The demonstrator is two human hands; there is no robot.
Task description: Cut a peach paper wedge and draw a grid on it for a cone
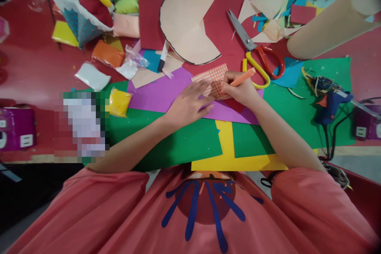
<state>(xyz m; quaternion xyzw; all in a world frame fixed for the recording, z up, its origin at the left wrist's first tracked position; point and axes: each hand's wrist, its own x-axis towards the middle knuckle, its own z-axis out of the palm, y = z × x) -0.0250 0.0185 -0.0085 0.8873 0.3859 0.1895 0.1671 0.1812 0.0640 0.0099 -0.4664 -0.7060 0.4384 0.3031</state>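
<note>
A small peach piece (217,74) with orange crossing lines lies on purple sheets (160,91) near the middle. My left hand (192,103) rests flat over its left part, fingers spread. In my right hand (241,89) an orange marker (243,77) is pinched, its tip end hidden by the fingers at the piece's right side. A dark red scrap (238,106) shows beneath the right hand. Just beyond that hand lie scissors (249,43) with one red and one yellow handle, blades apart. A large peach cutout (184,20) with a black outline lies farther back.
Blue cones with white trim (79,20) and clay packets (107,54) stand at the back left. A yellow packet (119,102) sits left of my left hand. A blue glue gun (330,105) with a cord lies right, below a beige roll (327,22). Paper scraps (275,6) crowd the back right.
</note>
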